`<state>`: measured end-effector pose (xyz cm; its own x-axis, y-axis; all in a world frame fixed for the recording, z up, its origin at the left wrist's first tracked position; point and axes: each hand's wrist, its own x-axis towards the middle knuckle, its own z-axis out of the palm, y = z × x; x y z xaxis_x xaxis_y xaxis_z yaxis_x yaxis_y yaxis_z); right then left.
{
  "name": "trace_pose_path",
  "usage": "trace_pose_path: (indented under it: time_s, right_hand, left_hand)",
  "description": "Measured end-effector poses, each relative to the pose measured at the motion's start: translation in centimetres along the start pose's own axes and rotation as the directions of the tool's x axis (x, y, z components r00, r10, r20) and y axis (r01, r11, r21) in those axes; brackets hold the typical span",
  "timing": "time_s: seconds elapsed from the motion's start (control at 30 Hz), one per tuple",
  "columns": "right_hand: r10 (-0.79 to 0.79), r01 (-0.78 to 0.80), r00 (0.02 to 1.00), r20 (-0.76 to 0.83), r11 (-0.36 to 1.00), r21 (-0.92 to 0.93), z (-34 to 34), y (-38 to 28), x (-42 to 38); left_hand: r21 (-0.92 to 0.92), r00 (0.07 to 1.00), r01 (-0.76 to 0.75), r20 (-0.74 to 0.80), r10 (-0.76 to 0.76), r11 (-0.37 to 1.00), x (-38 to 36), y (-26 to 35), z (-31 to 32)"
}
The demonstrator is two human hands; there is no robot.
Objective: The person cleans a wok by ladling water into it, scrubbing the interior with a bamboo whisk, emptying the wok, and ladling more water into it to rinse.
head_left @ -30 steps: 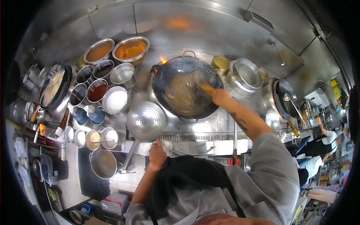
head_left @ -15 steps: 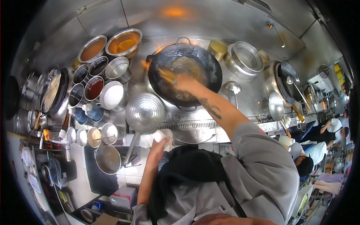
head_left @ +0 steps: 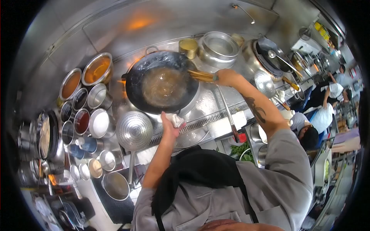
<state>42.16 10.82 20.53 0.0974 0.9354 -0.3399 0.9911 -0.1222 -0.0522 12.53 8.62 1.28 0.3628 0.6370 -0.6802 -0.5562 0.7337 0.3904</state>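
In my right hand point(head_left: 228, 78) is a bamboo wok brush point(head_left: 201, 76), its bristles at the right rim of a large black wok point(head_left: 135, 94). Cloudy brownish water point(head_left: 163, 87) lies in the middle of the wok, and orange flame shows at its left edge. My left hand point(head_left: 169, 126) grips a folded white cloth point(head_left: 176, 121) at the wok's near side. Whether the cloth touches the wok's near handle cannot be made out. Left of that hand rests a perforated strainer point(head_left: 134, 131). A long-handled utensil point(head_left: 228, 111) lies below my right wrist.
Bowls of orange liquid point(head_left: 97, 70), a red sauce pot point(head_left: 81, 120) and other seasoning pots crowd the left. Behind the wok stand a gold tin point(head_left: 188, 47) and a metal pot point(head_left: 218, 50). A second wok point(head_left: 269, 52) sits to the right. Other people point(head_left: 320, 119) work at far right.
My right hand has moved the wok brush from inside the wok to its right rim. My left hand has brought the cloth up to the wok's near side. The camera view has turned.
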Motion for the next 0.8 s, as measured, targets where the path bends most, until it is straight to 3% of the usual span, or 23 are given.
trace_pose_path:
  time_s: [0.07, 0.17, 0.27, 0.3, 0.33, 0.37, 0.47, 0.57, 0.6, 0.7, 0.8]
  right_hand:
    - [0.028, -0.015, 0.99, -0.139, 0.995, 0.097, 1.3, 3.1, -1.4]
    - [0.16, -0.138, 0.902, -0.402, 0.987, 0.084, 7.2, 7.3, -5.0]
    - [0.347, -0.208, 0.789, -0.506, 0.927, 0.311, 17.2, 11.2, -9.6]
    - [0.448, -0.209, 0.812, -0.373, 0.821, 0.532, 20.5, 12.6, -11.4]
    - [0.549, -0.349, 0.834, -0.052, 0.599, 0.72, 24.5, 16.2, -12.3]
    - [0.536, -0.494, 0.8, 0.272, 0.33, 0.804, 27.2, 18.9, -12.8]
    - [0.457, -0.384, 0.861, 0.221, 0.301, 0.873, 23.9, 19.7, -15.0]
    - [0.588, -0.325, 0.805, 0.078, 0.328, 0.887, 21.8, 16.8, -15.9]
    - [0.626, -0.397, 0.778, 0.046, 0.434, 0.809, 24.3, 17.9, -14.9]
    - [0.296, -0.014, 0.95, -0.097, 0.351, 0.936, 28.1, 23.2, -15.1]
    - [0.48, -0.267, 0.877, 0.041, 0.413, 0.87, 23.0, 21.7, -15.1]
  left_hand:
    - [0.008, 0.999, -0.02, -0.032, 0.02, 1.0, -0.5, 0.0, 0.1]
    - [0.006, 0.996, -0.084, -0.027, 0.084, 0.996, 0.2, 0.5, -1.2]
    - [-0.039, 0.992, -0.129, -0.006, 0.129, 0.991, 1.5, 0.6, -1.9]
    - [-0.025, 0.988, -0.153, -0.033, 0.152, 0.988, 1.9, 0.4, -1.6]
    - [-0.012, 0.981, -0.183, -0.061, 0.182, 0.983, 2.0, 0.3, -1.5]
    - [-0.021, 0.983, -0.172, -0.067, 0.17, 0.985, 2.1, 0.3, -1.7]
    - [-0.039, 0.98, -0.18, -0.094, 0.176, 0.983, 2.3, 0.3, -1.3]
    - [-0.025, 0.99, -0.111, -0.094, 0.108, 0.994, 3.2, 0.8, -1.6]
    - [-0.014, 0.99, -0.105, -0.097, 0.103, 0.994, 3.4, 0.6, -1.9]
    - [0.013, 0.991, -0.102, -0.086, 0.103, 0.995, 3.9, 1.0, -1.7]
    - [-0.003, 0.993, -0.101, -0.063, 0.101, 0.995, 3.8, 0.8, -1.8]
